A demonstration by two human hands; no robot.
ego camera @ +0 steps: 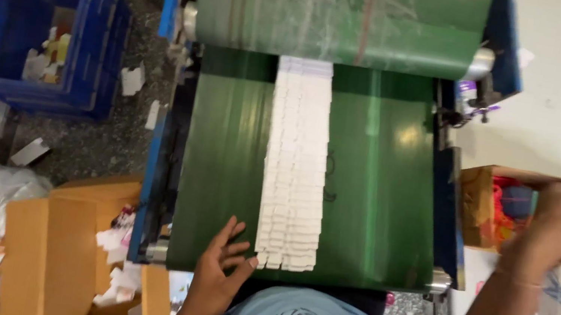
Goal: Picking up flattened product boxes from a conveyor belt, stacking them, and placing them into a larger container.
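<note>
white flat cartons (296,168) mid belt, brown box (56,249) btm left

A blue plastic crate (29,24) stands on the floor, well left of the left hand, holding a few small scraps. A brown cardboard box (65,243) sits just left of that hand. A small open carton (489,204) with colourful contents sits just beside the right hand.

Both forearms are bare, no sleeves reaching the wrists. A thin band circles the wrist below the right hand (557,227). The left hand (221,265) wears nothing. Light blue shirt, dark round emblem across the chest.
</note>
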